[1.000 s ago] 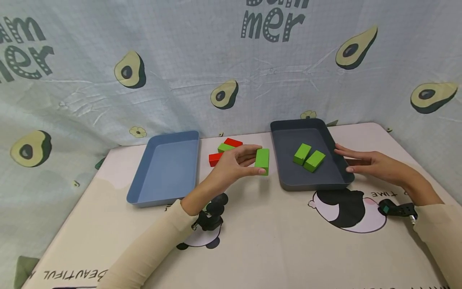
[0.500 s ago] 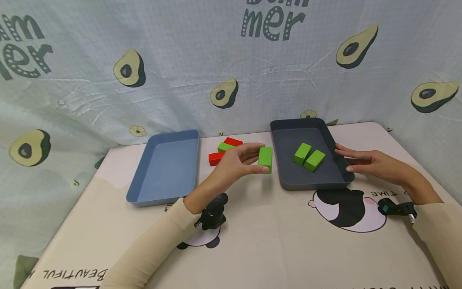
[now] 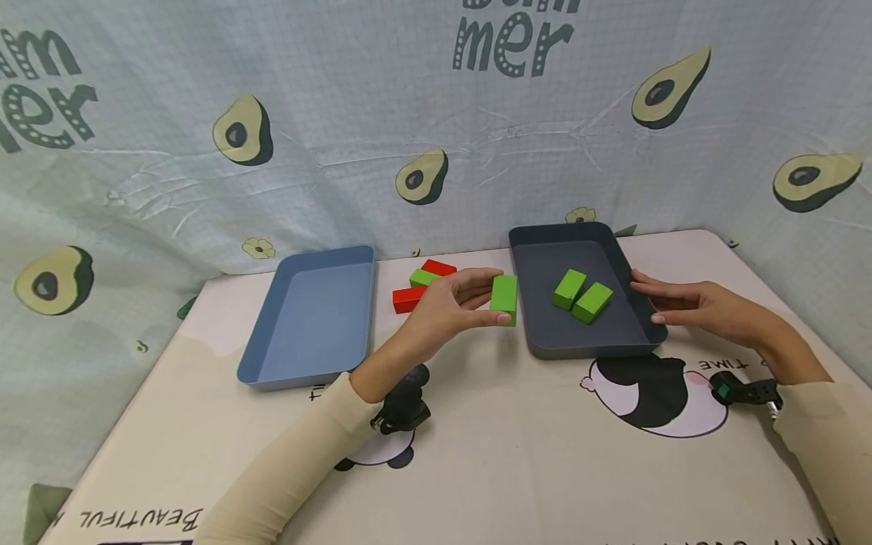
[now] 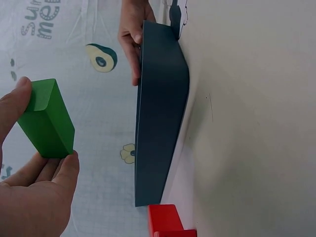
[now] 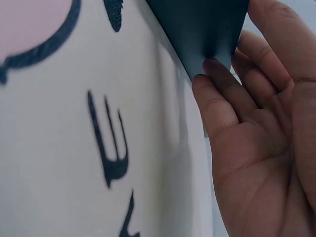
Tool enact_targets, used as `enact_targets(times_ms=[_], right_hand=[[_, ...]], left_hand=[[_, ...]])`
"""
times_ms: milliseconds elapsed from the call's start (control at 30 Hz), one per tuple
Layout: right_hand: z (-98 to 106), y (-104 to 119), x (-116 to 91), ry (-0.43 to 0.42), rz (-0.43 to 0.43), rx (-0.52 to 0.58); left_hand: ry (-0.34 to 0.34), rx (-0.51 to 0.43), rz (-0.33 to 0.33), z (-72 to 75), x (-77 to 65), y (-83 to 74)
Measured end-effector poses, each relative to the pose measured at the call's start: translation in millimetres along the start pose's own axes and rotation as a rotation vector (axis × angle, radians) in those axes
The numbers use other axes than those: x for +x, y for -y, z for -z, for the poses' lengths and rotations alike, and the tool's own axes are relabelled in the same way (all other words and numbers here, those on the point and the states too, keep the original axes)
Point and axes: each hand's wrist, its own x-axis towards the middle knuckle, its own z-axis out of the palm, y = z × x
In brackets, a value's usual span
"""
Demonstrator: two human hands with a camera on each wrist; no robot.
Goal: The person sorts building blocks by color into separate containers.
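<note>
In the head view my left hand (image 3: 436, 314) pinches a green block (image 3: 504, 299) between thumb and fingertips, raised just left of the dark grey tray (image 3: 565, 353). The left wrist view shows the green block (image 4: 48, 118) with the thumb on one end and fingertips on the other. Two more green blocks (image 3: 568, 289) lie side by side inside the dark tray. My right hand (image 3: 708, 309) rests its fingertips and thumb against that tray's right side; in the right wrist view its fingers (image 5: 217, 101) touch the outer wall.
A blue tray (image 3: 327, 318) stands at the left. Between the trays lie red blocks (image 3: 407, 300) and a green block (image 3: 424, 278), partly behind my left hand. A printed cloth (image 3: 306, 204) hangs behind the table's back edge.
My left hand has moved slightly right with the green block, closer to the dark tray's left rim. My right hand and both trays stay in place.
</note>
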Motion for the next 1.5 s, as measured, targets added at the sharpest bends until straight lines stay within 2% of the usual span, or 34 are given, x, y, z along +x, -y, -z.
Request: enact_targets(times_ms=[533, 1133, 1500], right_hand=[[1.1, 1.0, 0.9, -0.004, -0.006, -0.005], [1.5, 0.8, 3.1, 0.012, 0.018, 0.036], [0.8, -1.3, 1.0, 0.005, 0.016, 0.004]], left_hand=[[0.011, -0.009, -0.013, -3.2, 5.0, 1.3], [0.020, 0.031, -0.033, -7.8, 14.3, -3.5], [0.025, 0.063, -0.042, -8.1, 21.3, -1.6]])
